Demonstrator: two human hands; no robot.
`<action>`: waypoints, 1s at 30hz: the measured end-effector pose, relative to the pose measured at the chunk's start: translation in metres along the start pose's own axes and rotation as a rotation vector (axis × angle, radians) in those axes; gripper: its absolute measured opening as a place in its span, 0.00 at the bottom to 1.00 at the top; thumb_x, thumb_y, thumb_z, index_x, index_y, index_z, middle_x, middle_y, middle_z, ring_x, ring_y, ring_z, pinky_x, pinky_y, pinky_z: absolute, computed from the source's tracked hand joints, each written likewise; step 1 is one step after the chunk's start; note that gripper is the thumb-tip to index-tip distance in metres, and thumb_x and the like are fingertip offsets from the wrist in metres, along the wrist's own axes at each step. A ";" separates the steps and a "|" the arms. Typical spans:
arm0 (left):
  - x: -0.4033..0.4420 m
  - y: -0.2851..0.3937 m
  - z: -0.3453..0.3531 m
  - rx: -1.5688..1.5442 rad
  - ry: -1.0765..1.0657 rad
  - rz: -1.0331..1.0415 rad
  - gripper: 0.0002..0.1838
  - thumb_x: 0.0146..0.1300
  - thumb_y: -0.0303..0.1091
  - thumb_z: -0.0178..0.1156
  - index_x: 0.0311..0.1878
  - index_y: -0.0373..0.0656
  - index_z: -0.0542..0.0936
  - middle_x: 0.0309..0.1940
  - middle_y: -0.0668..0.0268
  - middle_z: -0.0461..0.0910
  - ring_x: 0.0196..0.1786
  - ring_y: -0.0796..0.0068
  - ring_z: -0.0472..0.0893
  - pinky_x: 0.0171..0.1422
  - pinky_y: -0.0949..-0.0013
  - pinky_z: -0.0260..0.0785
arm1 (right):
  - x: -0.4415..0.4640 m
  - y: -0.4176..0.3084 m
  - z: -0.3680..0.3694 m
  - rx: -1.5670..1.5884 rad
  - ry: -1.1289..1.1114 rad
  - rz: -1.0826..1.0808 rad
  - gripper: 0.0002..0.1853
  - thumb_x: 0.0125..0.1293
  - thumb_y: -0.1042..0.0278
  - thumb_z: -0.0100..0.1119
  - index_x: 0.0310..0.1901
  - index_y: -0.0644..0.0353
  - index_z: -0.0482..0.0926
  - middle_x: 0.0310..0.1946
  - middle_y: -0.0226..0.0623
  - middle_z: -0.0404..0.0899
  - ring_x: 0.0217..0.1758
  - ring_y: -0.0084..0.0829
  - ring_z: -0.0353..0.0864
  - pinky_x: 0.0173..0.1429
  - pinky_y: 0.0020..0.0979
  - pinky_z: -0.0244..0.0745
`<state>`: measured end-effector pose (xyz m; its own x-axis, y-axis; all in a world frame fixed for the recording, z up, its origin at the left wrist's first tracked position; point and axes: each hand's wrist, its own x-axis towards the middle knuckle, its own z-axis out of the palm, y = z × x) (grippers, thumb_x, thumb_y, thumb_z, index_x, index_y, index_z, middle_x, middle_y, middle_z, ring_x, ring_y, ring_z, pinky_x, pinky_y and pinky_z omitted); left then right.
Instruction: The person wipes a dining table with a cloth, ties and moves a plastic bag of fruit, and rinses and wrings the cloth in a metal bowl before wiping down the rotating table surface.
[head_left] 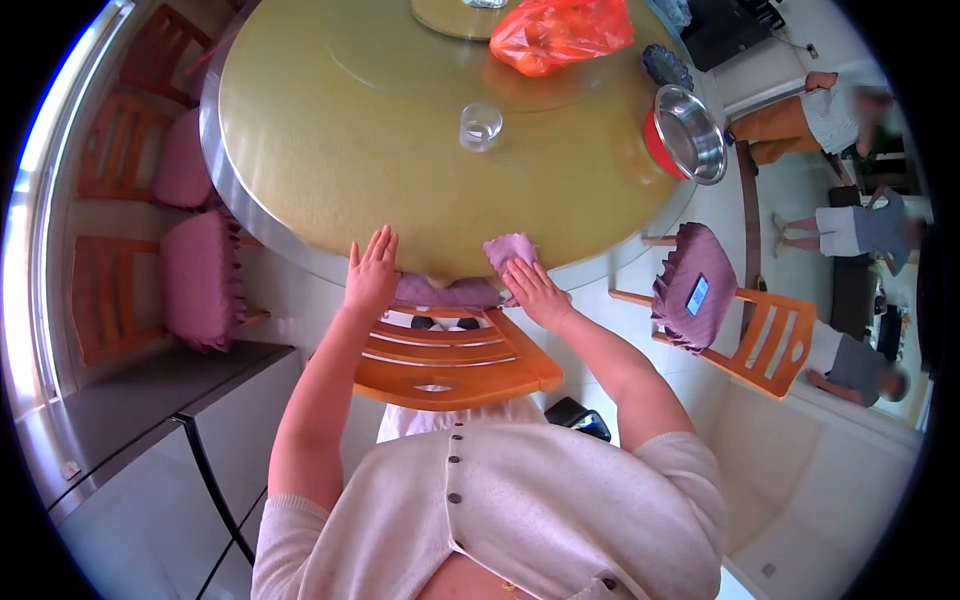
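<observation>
My left hand (373, 272) is held flat at the table's near edge, fingers straight and pointing away from me, with nothing in it. My right hand (537, 291) has a folded purple cloth (511, 249) under its fingers, pressed against the rim of the round yellow-topped table (370, 170). Between my hands, an orange wooden chair (450, 375) stands with its back towards me. Its purple seat cushion (447, 292) shows partly beyond the backrest.
On the table are a clear cup (480, 127), a red plastic bag (562, 36), a steel-lined red basin (690, 135) and a dark scalloped dish (667, 67). A phone (698, 295) lies on the right chair's cushion (690, 270). More chairs (118, 295) line the left. Several people are at right.
</observation>
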<state>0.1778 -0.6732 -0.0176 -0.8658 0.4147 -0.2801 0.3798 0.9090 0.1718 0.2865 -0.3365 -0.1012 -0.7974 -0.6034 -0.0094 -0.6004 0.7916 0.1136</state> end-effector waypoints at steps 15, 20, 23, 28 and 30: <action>-0.001 0.025 0.012 -0.041 -0.024 0.002 0.39 0.60 0.37 0.58 0.74 0.43 0.55 0.77 0.63 0.49 0.78 0.67 0.49 0.79 0.51 0.40 | 0.115 -0.042 -0.038 0.473 -0.061 -0.202 0.33 0.63 0.56 0.56 0.68 0.58 0.63 0.72 0.37 0.59 0.75 0.34 0.55 0.77 0.44 0.45; 0.018 0.059 0.021 0.021 -0.095 0.134 0.39 0.61 0.40 0.59 0.74 0.43 0.56 0.77 0.63 0.48 0.78 0.67 0.50 0.78 0.49 0.41 | 0.011 0.102 -0.022 0.347 -0.002 0.577 0.36 0.63 0.55 0.56 0.70 0.60 0.59 0.72 0.45 0.55 0.77 0.41 0.50 0.77 0.45 0.44; 0.020 0.069 0.024 0.002 -0.193 0.094 0.38 0.63 0.43 0.57 0.74 0.45 0.56 0.77 0.66 0.48 0.78 0.69 0.50 0.78 0.47 0.41 | 0.007 0.140 0.003 0.272 0.040 1.001 0.38 0.64 0.50 0.52 0.71 0.61 0.56 0.74 0.47 0.49 0.79 0.43 0.45 0.78 0.47 0.40; 0.016 0.061 0.031 0.033 -0.159 0.025 0.38 0.64 0.45 0.56 0.74 0.45 0.55 0.77 0.67 0.48 0.78 0.73 0.50 0.79 0.47 0.39 | 0.093 0.126 0.032 0.159 0.069 1.243 0.40 0.65 0.45 0.47 0.72 0.64 0.53 0.75 0.50 0.47 0.79 0.48 0.41 0.79 0.48 0.38; 0.016 0.059 0.026 0.046 -0.187 0.017 0.38 0.64 0.44 0.56 0.74 0.45 0.55 0.77 0.66 0.49 0.78 0.72 0.51 0.79 0.48 0.39 | 0.127 0.090 0.011 0.236 0.029 0.983 0.41 0.65 0.45 0.47 0.72 0.66 0.52 0.75 0.51 0.47 0.79 0.48 0.41 0.79 0.48 0.37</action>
<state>0.1944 -0.6120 -0.0362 -0.7852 0.4264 -0.4491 0.4119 0.9011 0.1354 0.1308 -0.3412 -0.1028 -0.9450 0.3269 0.0069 0.3227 0.9359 -0.1414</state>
